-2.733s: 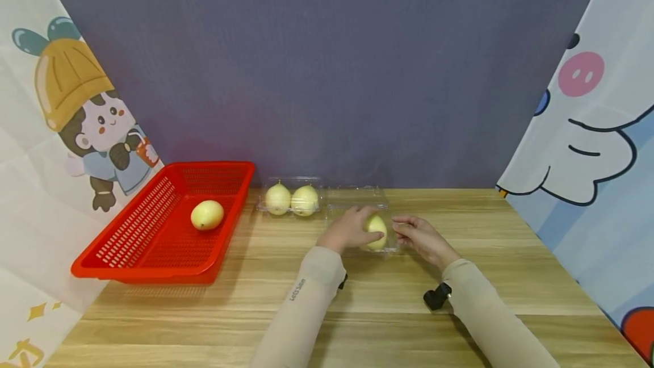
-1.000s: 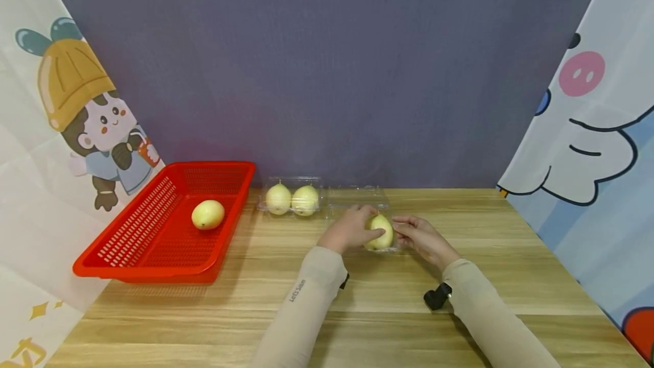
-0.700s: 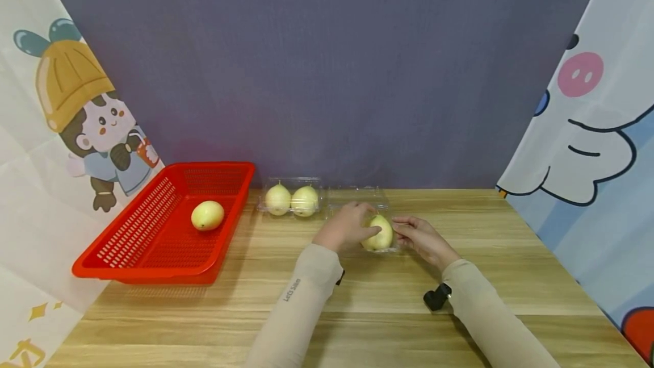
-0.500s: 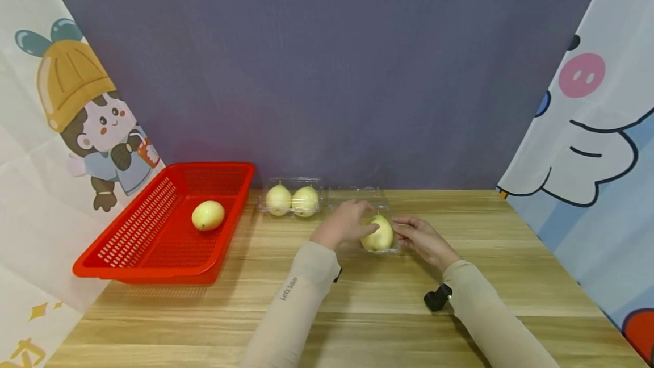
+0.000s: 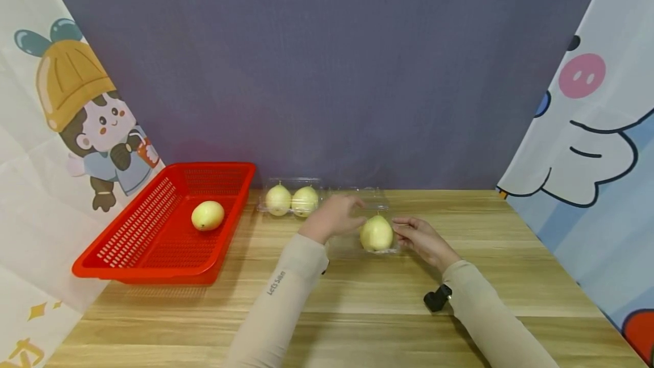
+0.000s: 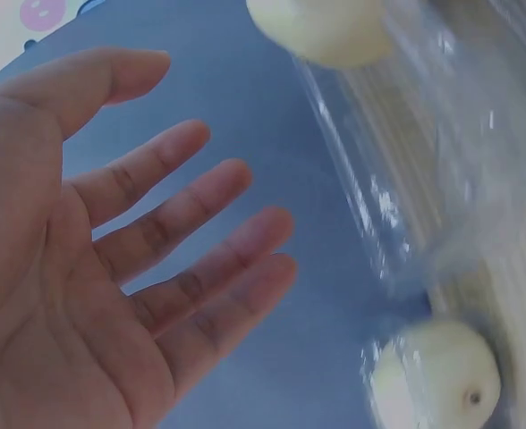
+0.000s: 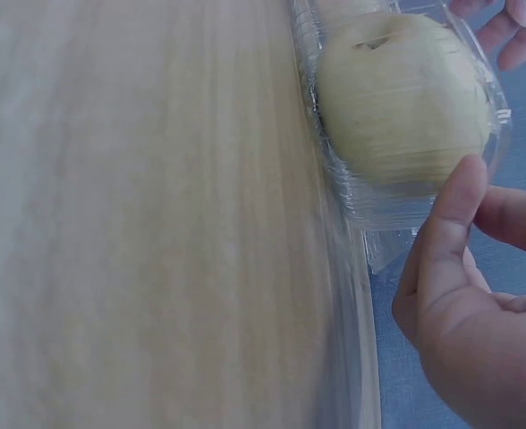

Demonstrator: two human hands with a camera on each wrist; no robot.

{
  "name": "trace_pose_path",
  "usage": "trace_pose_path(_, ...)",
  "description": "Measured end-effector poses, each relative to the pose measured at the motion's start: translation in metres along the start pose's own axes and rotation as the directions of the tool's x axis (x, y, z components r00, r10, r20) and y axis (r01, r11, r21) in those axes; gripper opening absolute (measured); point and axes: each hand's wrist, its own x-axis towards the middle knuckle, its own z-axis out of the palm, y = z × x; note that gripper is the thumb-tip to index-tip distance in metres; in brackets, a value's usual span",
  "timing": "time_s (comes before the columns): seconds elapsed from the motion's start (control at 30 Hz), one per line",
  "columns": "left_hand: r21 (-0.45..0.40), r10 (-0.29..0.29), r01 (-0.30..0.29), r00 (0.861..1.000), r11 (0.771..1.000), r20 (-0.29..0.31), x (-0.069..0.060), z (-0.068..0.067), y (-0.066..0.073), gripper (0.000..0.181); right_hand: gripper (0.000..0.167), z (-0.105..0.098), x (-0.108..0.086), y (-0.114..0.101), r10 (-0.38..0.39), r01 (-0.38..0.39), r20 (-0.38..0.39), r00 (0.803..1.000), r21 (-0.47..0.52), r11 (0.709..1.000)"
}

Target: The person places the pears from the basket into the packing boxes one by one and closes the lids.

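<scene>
Under both hands, a wooden table (image 5: pixel 388 322) is seen. Well to the left of the left hand (image 5: pixel 334 217), a red plastic basket (image 5: pixel 148 273) is placed. Between the hands a clear clamshell container (image 7: pixel 384 207) is set, its lid folded back; its edge is pinched by the right hand (image 5: pixel 421 240). Beyond the left hand, to its left, a second container (image 5: pixel 292 186) with two pears (image 5: pixel 278 200) is located. The left fingers are loosely extended — near, but apart from, the upright pear (image 5: pixel 377 234) in the clamshell container. One more pear (image 5: pixel 208 216) is laid in the basket.
</scene>
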Motion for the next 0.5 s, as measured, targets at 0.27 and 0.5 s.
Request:
trace_pose_path(0.27,0.026,-0.030,0.031,0.999,0.999,-0.021,-0.008,-0.023,-0.016,0.044,0.052,0.000,0.000,0.000,-0.002,0.002,-0.001,1.000,0.009,1.000)
trace_pose_path(0.5,0.059,-0.050,0.054,0.997,0.997,-0.060,-0.015,-0.042,-0.030,0.040,0.053,0.000,0.000,0.000,-0.004,0.004,0.002,1.000,0.005,1.000)
